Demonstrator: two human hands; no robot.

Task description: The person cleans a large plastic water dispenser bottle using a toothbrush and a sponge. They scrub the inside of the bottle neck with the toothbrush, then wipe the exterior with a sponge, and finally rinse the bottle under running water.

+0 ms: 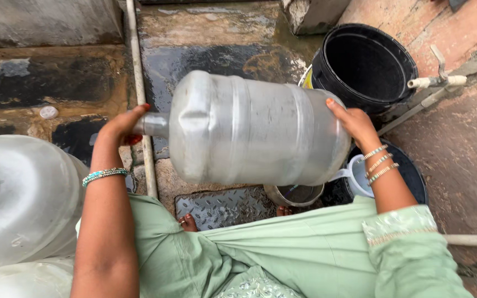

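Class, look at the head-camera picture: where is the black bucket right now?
The black bucket stands on the ground at the upper right of the head view, beside a white tap, just beyond the base of the large clear water jug and the right hand.

– what's the ground like?
– wet, stained concrete floor [216,49], dark patches, with a thin pipe [139,83] running across it and a metal tread plate [224,207] set in.
– and the right side?
– a reddish wall [459,160] with a pale tap [437,81], in flat daylight.
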